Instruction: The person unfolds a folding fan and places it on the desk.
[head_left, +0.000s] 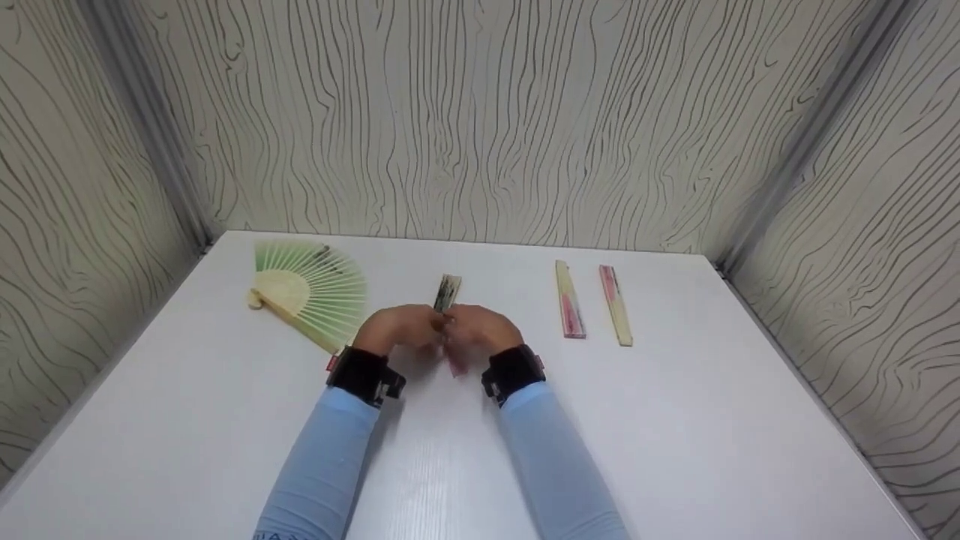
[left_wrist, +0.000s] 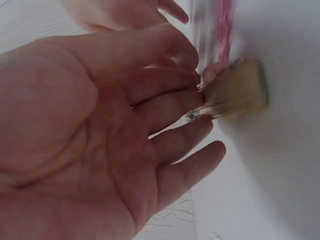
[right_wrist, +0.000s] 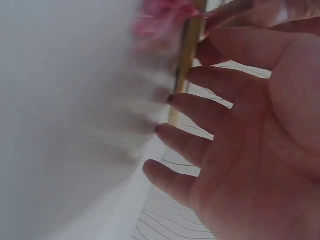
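In the middle of the white table, both hands meet at a folded hand fan (head_left: 448, 291), dark-patterned at its far end and pink at its near end. My left hand (head_left: 405, 326) pinches it from the left, with its fingertips at the fan's pale wooden ribs (left_wrist: 240, 90). From the right, my right hand (head_left: 486, 326) pinches it between thumb and index finger, while the other fingers stay fairly straight and spread. A pink part (right_wrist: 162, 20), blurred, shows near the fingers in the right wrist view. The hands hide the fan's middle.
An opened green fan (head_left: 322, 281) lies at the left of the table (head_left: 712, 420). Two folded pink-and-cream fans lie to the right, a nearer-middle fan (head_left: 568, 300) and an outer fan (head_left: 616, 305). Wood-patterned walls (head_left: 465, 120) enclose the back and sides.
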